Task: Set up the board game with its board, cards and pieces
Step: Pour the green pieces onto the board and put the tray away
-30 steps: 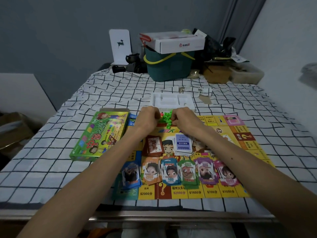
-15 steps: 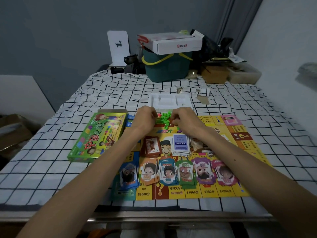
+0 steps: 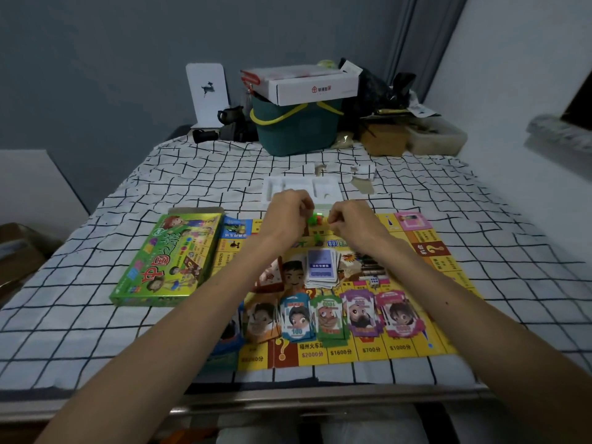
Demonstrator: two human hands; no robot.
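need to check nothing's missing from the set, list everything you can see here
checked cloth: one, white with black lines, under everything
game board: one, mostly yellow, centre of the cloth
game box: one, green, left of the board
blue-backed cards: one stack, mid-board
red-backed cards: one stack, left of those
money stacks: five clear, orange, blue, green, purple, pink, board's near edge; a sixth partly hidden
green pieces: count unclear, at the board's far edge
tray: one, white, beyond the board
bucket: one, dark green, yellow handle, far end
carton: one, white, atop the bucket
hands: left hand and right hand, both pinching at the green pieces
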